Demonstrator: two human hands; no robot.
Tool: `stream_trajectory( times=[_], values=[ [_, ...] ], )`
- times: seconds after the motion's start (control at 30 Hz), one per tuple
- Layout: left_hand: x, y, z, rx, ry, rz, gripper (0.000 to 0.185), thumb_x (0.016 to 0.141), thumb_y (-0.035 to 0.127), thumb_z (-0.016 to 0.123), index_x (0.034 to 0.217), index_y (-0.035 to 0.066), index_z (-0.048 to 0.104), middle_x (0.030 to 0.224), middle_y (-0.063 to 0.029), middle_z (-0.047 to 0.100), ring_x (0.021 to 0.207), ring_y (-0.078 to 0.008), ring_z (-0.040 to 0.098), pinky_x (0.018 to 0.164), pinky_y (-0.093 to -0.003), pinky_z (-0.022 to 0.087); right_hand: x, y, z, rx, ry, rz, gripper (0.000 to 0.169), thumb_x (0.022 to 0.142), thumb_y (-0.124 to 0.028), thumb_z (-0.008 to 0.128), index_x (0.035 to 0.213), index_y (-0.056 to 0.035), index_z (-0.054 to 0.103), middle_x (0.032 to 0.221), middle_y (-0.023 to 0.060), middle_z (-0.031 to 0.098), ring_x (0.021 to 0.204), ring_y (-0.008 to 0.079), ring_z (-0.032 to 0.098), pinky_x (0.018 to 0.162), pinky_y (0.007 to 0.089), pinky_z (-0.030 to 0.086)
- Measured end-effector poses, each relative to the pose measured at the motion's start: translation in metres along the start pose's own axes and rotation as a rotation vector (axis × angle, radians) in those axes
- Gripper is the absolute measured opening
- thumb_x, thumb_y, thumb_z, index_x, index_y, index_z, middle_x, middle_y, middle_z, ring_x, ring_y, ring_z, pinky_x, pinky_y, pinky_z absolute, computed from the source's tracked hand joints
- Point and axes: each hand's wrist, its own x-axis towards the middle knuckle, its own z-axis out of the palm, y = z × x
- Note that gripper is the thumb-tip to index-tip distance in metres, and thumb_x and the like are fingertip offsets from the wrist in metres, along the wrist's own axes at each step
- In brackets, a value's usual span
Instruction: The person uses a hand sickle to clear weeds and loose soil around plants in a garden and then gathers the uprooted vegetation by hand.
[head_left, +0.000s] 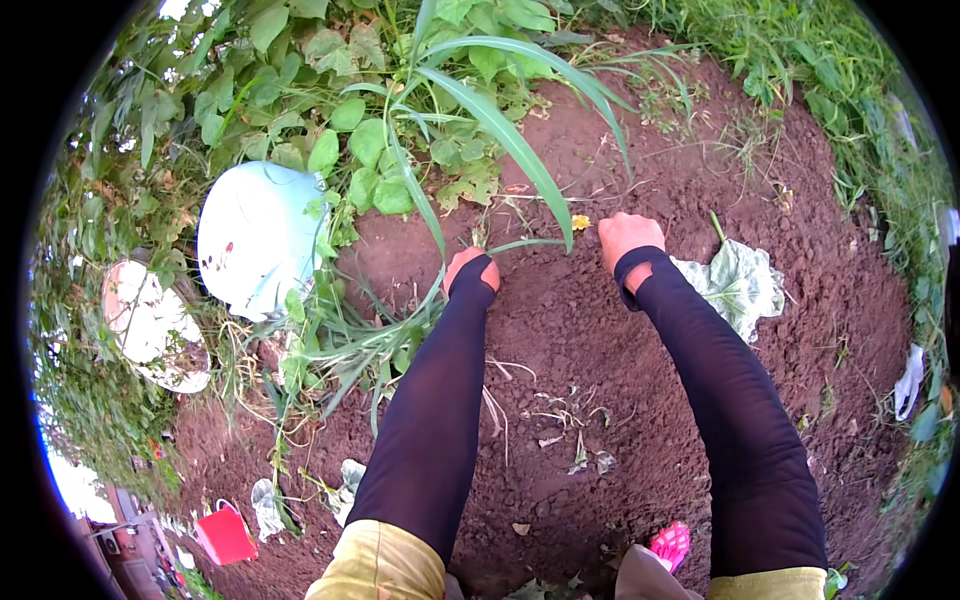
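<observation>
My left hand (471, 268) is closed around a bunch of green grass stems (481, 234), whose pale ends show just beyond the knuckles. Long grass blades (390, 330) trail from beside that wrist towards the left. To its right, my right hand (628, 234) makes a fist over the reddish-brown soil (585, 337). Its fingers curl underneath, and I see nothing sticking out of it. A small yellow flower (580, 222) lies just left of that fist. Beyond both hands, a tall grass plant (487, 120) arches its broad blades over the soil.
A pale blue rounded container (259, 236) and a white basin (154, 326) stand among leafy vines (247, 90) at left. A red bucket (225, 534) sits lower left. Wilted large leaves (739, 289) lie right of my right hand. A pink shoe (670, 545) shows below.
</observation>
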Motion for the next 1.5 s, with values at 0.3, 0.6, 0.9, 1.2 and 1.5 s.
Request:
stream_trajectory(
  times=[0.3, 0.6, 0.9, 1.2, 1.5],
  values=[
    [-0.004, 0.002, -0.003, 0.006, 0.04, 0.008, 0.025, 0.076, 0.016, 0.048, 0.087, 0.003, 0.065, 0.091, -0.0196, 0.063, 0.088, -0.0341, 0.061, 0.077, -0.041, 0.048, 0.003, -0.003, 0.001, 0.01, -0.053, 0.012, 0.02, 0.081, -0.015, 0.049, 0.09, -0.0111, 0.067, 0.089, 0.0076, 0.066, 0.084, 0.0237, 0.064, 0.07, 0.0375, 0.052],
    [-0.103, -0.026, -0.041, 0.074, -0.082, 0.21, 0.02, 0.075, 0.018, 0.047, 0.077, 0.003, 0.06, 0.077, -0.0238, 0.06, 0.08, -0.0408, 0.058, 0.071, -0.0484, 0.046, 0.001, 0.004, 0.027, 0.021, 0.092, 0.021, 0.018, 0.079, -0.015, 0.05, 0.079, -0.0096, 0.067, 0.081, 0.0087, 0.066, 0.079, 0.0238, 0.065, 0.066, 0.0371, 0.052],
    [-0.177, -0.279, -0.231, -0.077, 0.255, 0.199, 0.021, 0.085, 0.017, 0.042, 0.096, 0.008, 0.057, 0.067, -0.0123, 0.057, 0.059, -0.0236, 0.056, 0.053, -0.0349, 0.044, -0.06, -0.012, -0.037, -0.221, 0.046, -0.039, 0.019, 0.079, -0.015, 0.05, 0.085, -0.0131, 0.068, 0.084, 0.0063, 0.067, 0.081, 0.0219, 0.065, 0.065, 0.0361, 0.052],
    [-0.277, -0.388, -0.291, 0.55, 0.691, 0.282, 0.019, 0.073, 0.01, 0.059, 0.073, 0.005, 0.042, 0.06, -0.0157, 0.047, 0.058, -0.0363, 0.051, 0.052, -0.0414, 0.041, -0.135, 0.004, -0.046, 0.357, 0.401, 0.199, 0.02, 0.066, -0.014, 0.061, 0.081, -0.0018, 0.058, 0.076, 0.022, 0.06, 0.077, 0.0386, 0.058, 0.068, 0.0458, 0.046],
    [-0.297, -0.397, -0.203, 0.392, 0.309, 0.481, 0.016, 0.062, 0.01, 0.059, 0.07, 0.01, 0.044, 0.057, -0.0093, 0.048, 0.048, -0.0277, 0.053, 0.044, -0.0391, 0.041, -0.205, -0.012, -0.085, 0.227, 0.387, 0.145, 0.027, 0.066, -0.008, 0.06, 0.091, -0.0022, 0.057, 0.072, 0.0241, 0.058, 0.072, 0.0399, 0.057, 0.063, 0.0462, 0.044]
  ],
)
